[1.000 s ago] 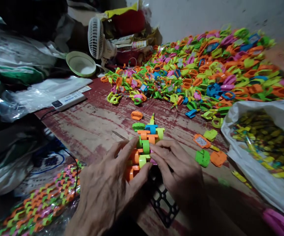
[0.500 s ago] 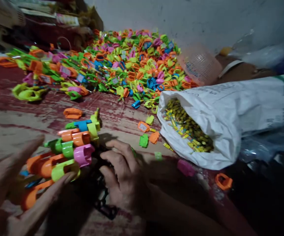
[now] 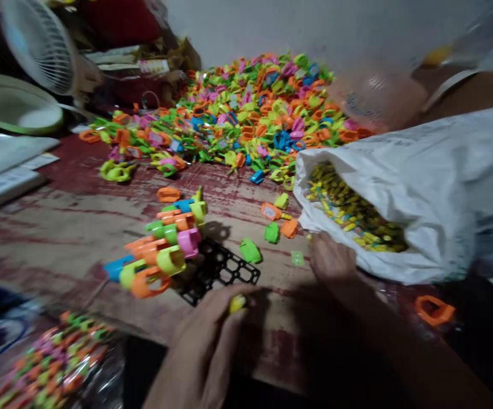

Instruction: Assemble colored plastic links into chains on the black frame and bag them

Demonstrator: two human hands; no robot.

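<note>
My left hand [image 3: 203,335], low in the middle, pinches a small yellow plastic piece [image 3: 237,303] between thumb and fingers. Fingers of my right hand [image 3: 332,262] are closed beside the sack's mouth, with a small yellow tip [image 3: 310,237] showing at the fingertips. Ahead of my left hand lies a black perforated rack [image 3: 231,267]. Orange, green, blue, yellow and pink plastic cases [image 3: 161,244] stand in rows on its left part. A green case [image 3: 250,250] lies at the rack's right edge.
A large heap of coloured pieces [image 3: 246,108] lies against the wall. On the right, an open white sack [image 3: 434,187] holds many yellow sticks [image 3: 352,210]. Left are a fan [image 3: 41,48], a green basin [image 3: 16,105] and a bag of coloured pieces [image 3: 54,363].
My left hand has moved from beside the cases to the lower middle and now pinches a yellow piece. My right hand has left the rack for the sack's edge. The view has swung left.
</note>
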